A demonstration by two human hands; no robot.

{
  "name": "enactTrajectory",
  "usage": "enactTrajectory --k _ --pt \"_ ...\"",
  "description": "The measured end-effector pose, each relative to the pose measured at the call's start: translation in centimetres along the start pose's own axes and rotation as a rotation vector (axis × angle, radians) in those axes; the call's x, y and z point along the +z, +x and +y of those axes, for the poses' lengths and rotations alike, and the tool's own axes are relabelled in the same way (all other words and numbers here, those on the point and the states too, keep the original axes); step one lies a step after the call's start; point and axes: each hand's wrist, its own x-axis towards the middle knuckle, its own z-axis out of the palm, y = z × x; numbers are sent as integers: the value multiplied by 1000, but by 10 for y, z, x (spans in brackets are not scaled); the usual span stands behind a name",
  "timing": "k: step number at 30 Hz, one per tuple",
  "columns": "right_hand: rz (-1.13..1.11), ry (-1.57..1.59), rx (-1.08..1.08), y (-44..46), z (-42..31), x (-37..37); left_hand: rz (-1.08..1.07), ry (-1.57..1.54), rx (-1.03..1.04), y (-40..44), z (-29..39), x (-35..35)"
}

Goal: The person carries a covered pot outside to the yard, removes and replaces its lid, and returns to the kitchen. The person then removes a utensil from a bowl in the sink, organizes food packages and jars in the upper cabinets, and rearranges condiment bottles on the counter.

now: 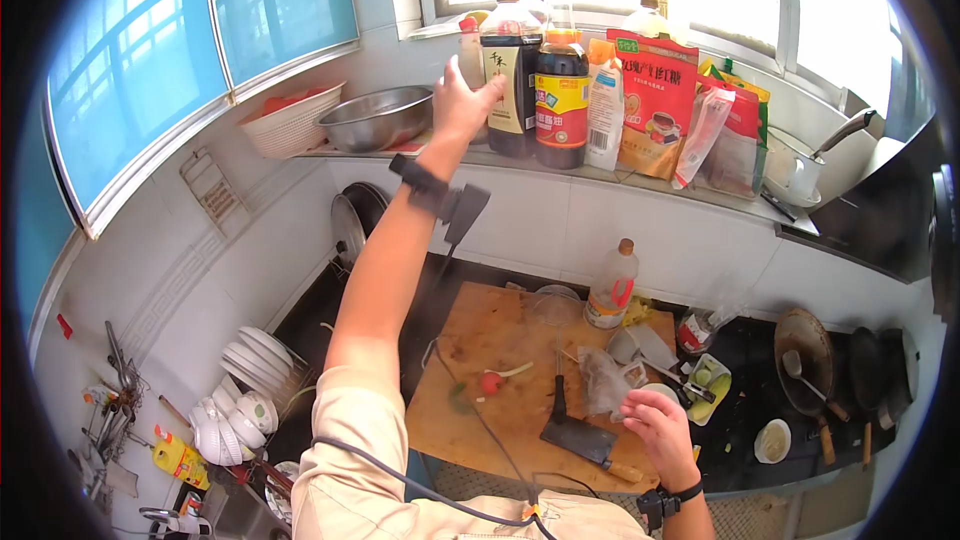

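Observation:
My left hand (pixel 464 105) is raised to the shelf, beside a dark bottle with a pale label (pixel 512 90); its fingers point up and are apart. Right of that bottle stands a soy sauce bottle with a red and yellow label (pixel 562 105). Low at the right, my right hand (pixel 655 420) hovers by the board's edge with bent fingers; whether anything is between them is too small to tell. A clear plastic bag (pixel 603 380) lies just left of it. On the wooden board (pixel 470 340) rest a cleaver (pixel 578 438), another black-handled knife (pixel 559 390) and a red radish (pixel 490 383).
A steel bowl (pixel 378 120) and a white basket (pixel 292 125) sit on the shelf's left. Red pouches (pixel 655 100) stand farther right. An oil bottle (pixel 612 285) is at the board's back. Stacked dishes (pixel 262 360) fill the left; a wok (pixel 803 360) is at the right.

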Motion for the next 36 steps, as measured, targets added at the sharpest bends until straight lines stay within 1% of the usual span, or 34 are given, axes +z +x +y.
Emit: enactTrajectory --k 1,3,4,5,6,7,8,9,11,12,13,15,16,18,19,21,22,23,25,27,29,30,32,33,35,36 --pt "47 6 -1 -2 2 -7 2 0 -3 9 -3 3" --pt "72 5 -15 -11 2 -14 62 117 -150 22 -12 5" --pt "108 13 -15 -14 3 -18 2 203 -170 24 -17 6" --pt "144 20 -15 -16 4 -22 2 205 -173 30 -37 11" --pt "144 19 -13 -18 6 -24 -139 50 -159 39 -68 22" --pt "165 24 -12 -19 7 -26 -279 -107 -142 44 -86 28" --pt "189 28 -11 -19 8 -26 -306 -389 -238 27 -52 7" --pt "193 27 -12 -18 8 -25 -308 -393 -239 27 -45 1" --pt "191 27 -18 -17 7 -22 -464 -377 -188 28 -49 -7" --pt "193 24 -16 -16 7 -19 -467 -515 -189 26 -53 -5" --pt "185 16 -13 -13 7 -16 -467 -516 -193 27 -61 0" --pt "178 4 -4 -9 8 -8 -407 -362 -205 34 -80 10" --pt "163 1 -8 -6 9 -4 -406 -363 -210 39 -86 10" --pt "152 -8 -9 -4 9 1 -565 -522 -302 43 -86 0" --pt "133 5 -17 -3 9 3 -565 -522 -308 42 -87 -6" --pt "110 23 -21 0 11 6 -435 -692 -373 40 -78 -27" --pt "107 23 -20 1 11 5 -482 -804 -377 37 -72 -42" --pt "105 23 -18 1 13 5 -485 -798 -379 33 -61 -57" --pt "98 20 -6 3 16 4 -518 -979 -397 25 -51 -84" --pt "87 11 2 5 16 8 -539 -1027 -386 21 -67 -95" --pt "57 -9 14 7 14 14 -621 -1152 -385 13 -79 -104" --pt "55 -11 16 8 11 20 -618 -1151 -387 3 -70 -110" --pt "-5 -89 -19 11 2 36 -516 -1333 -371 -34 -53 -118" --pt "-5 -88 -11 13 -3 44 -515 -1329 -379 -50 -52 -120" --pt "-118 -269 -138 19 -14 64 -532 -1505 -361 -82 -52 -121" --pt "-152 -320 -159 19 -23 76 -547 -1537 -366 -97 -53 -120"
